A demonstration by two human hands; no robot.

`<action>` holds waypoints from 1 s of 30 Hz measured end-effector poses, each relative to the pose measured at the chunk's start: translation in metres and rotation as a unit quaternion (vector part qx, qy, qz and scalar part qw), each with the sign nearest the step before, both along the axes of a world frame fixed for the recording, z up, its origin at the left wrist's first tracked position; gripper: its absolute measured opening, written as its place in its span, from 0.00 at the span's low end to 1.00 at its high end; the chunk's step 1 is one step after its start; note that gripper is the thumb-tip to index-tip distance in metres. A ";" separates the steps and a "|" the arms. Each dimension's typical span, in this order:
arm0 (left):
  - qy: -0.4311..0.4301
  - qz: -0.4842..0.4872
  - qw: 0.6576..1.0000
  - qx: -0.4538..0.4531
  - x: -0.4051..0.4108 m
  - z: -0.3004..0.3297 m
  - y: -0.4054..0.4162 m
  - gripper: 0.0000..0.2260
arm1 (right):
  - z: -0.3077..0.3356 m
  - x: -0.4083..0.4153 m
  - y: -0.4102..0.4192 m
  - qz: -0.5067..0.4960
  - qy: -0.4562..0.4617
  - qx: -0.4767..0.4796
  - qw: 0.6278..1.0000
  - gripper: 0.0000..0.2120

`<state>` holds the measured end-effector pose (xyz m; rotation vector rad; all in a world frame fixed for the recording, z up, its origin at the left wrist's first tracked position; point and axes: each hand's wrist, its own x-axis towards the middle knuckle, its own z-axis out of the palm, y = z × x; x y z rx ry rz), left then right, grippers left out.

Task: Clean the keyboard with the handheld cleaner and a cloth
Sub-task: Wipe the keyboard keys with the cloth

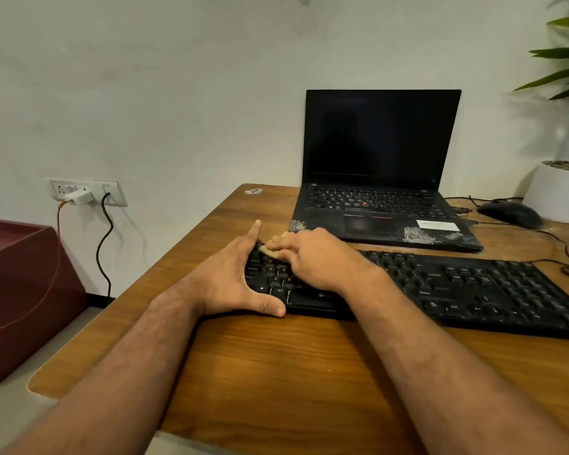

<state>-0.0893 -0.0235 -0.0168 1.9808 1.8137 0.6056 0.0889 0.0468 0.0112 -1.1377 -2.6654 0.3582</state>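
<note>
Keyboard (473,287) near desk edge, left hand (234,277) bracing its end, fingers straight, right hand (312,257) pinching cloth (271,247)

A long, flat black plastic keyboard (457,287) with dark keys and pale lettering lies flat on the wooden surface (276,372), running slantwise from near its left edge toward its right edge, with its right end nearer the front edge than its left end. A small, crumpled beige cloth (271,247) sits on the keys at the keyboard's far left corner, mostly covered by fingers so that only a pale wad shows. The handheld cleaner cannot be made out.
</note>
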 end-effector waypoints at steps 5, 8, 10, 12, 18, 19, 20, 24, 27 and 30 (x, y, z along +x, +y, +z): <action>-0.001 0.000 1.000 0.001 0.001 0.000 0.000 0.73 | 0.000 0.014 0.013 -0.127 0.034 0.046 0.990 0.16; -0.006 -0.013 1.000 0.002 0.001 -0.001 0.002 0.74 | 0.002 0.007 -0.001 -0.061 0.085 0.042 0.994 0.15; -0.011 -0.018 1.000 0.002 0.001 -0.002 0.003 0.74 | 0.001 -0.001 -0.007 -0.019 0.049 0.001 0.999 0.16; -0.012 -0.012 1.000 0.005 0.002 -0.001 0.003 0.74 | -0.002 -0.004 -0.003 -0.051 0.032 0.023 0.998 0.15; -0.026 -0.005 1.000 0.000 0.005 0.001 0.002 0.75 | -0.001 0.019 0.020 -0.178 0.051 0.080 0.979 0.10; -0.027 -0.007 1.000 0.000 0.005 0.001 0.002 0.75 | 0.000 0.018 0.017 -0.150 0.080 0.055 0.984 0.11; -0.028 -0.009 1.000 0.001 0.005 0.001 0.003 0.75 | 0.002 0.015 0.011 -0.117 0.093 0.022 0.988 0.12; -0.017 -0.011 1.000 0.005 0.005 -0.001 0.004 0.74 | 0.007 0.008 -0.010 -0.047 0.026 0.002 0.999 0.20; -0.009 -0.009 1.000 0.007 0.003 -0.001 0.005 0.74 | 0.015 0.017 -0.021 0.010 0.033 -0.031 0.999 0.19; -0.009 -0.007 1.000 0.004 0.003 -0.001 0.005 0.74 | 0.013 0.019 -0.029 0.024 0.075 -0.021 0.997 0.17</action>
